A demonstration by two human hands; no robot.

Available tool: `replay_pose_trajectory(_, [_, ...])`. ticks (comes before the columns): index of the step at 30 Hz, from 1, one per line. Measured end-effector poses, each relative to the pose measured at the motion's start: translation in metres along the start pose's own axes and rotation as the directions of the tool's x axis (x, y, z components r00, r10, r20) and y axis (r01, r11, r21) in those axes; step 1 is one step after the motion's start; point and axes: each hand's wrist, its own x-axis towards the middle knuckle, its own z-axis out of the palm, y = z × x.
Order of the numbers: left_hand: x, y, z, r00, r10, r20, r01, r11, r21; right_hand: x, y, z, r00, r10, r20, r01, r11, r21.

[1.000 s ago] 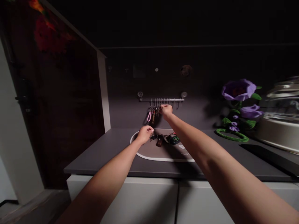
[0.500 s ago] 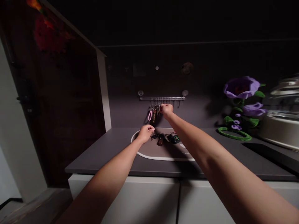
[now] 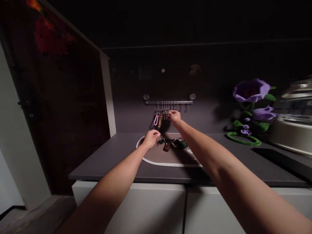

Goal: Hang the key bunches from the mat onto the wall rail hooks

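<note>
My right hand [image 3: 175, 117] is raised to the hook rail [image 3: 169, 102] on the dark wall, its fingers closed on small metal keys [image 3: 165, 114] hanging there. Left of those keys hang a pink loop strap [image 3: 156, 120] and a brownish key fob [image 3: 160, 120]. Lower down, my left hand [image 3: 151, 139] hovers over the left end of a mat [image 3: 158, 160]. Its thumb and fingers are pinched together; what they hold, if anything, is too small to make out. Beside it on the mat lie dark keys [image 3: 161, 141], a brown leather fob [image 3: 167, 146] and a black car key [image 3: 180, 144].
Purple fabric flowers [image 3: 252, 91] with a green ring base [image 3: 243, 139] stand on the right of the grey counter [image 3: 102, 159]. Further right is a pale appliance [image 3: 292, 136] with a clear upper part. A dark door [image 3: 70, 113] is on the left.
Both hands stay almost in place, with the right fingers still at the hanging keys. The hanging keys and fob have shifted slightly. The whole view has moved a little.
</note>
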Motion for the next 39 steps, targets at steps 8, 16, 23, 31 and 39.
replay_pose_trajectory(8, [-0.001,0.002,-0.001,1.0,0.009,-0.005,-0.009,1.0,0.008,-0.021,-0.011,-0.008,0.994,0.113,0.009,-0.114,0.992,0.052])
replay_pose_trajectory(16, [-0.003,0.006,-0.004,0.999,0.033,0.011,-0.033,0.998,0.051,-0.059,-0.011,-0.016,0.987,0.153,0.049,-0.152,0.988,-0.017])
replay_pose_trajectory(23, [-0.005,0.008,-0.008,0.988,0.105,0.116,-0.131,0.961,0.245,-0.087,0.012,-0.033,0.982,0.055,0.183,0.004,0.952,-0.308])
replay_pose_trajectory(31, [-0.005,0.002,-0.013,0.965,0.121,0.233,-0.222,0.849,0.479,-0.104,0.016,-0.046,0.878,-0.104,0.467,0.429,0.605,-0.671])
replay_pose_trajectory(39, [-0.001,-0.002,-0.012,0.962,0.085,0.258,-0.212,0.827,0.521,-0.108,0.013,-0.04,0.793,-0.044,0.607,0.562,0.437,-0.702])
